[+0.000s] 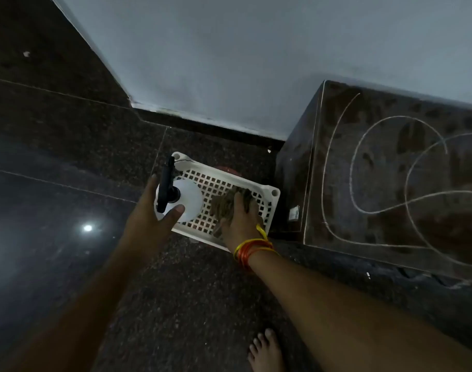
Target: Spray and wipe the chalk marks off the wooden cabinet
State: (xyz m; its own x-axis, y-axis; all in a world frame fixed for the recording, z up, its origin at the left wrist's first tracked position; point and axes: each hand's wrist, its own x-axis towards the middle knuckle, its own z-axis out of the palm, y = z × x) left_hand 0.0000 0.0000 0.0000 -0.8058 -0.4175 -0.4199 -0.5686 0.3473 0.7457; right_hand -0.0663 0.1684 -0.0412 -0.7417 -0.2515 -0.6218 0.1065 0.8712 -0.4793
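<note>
Left hand spread open beside the spray bottle, thumb touching it. Right hand pressed flat on the cloth, grip unclear. Both items sit on a white basket. Chalk-marked cabinet stands just right.

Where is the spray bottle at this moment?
In the head view, the spray bottle stands at the left end of the white crate on the floor, by the left hand, left of the cloth.

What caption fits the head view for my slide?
Left hand reaching the spray bottle, right hand on the cloth in a white basket, beside the chalk-marked cabinet.
</note>
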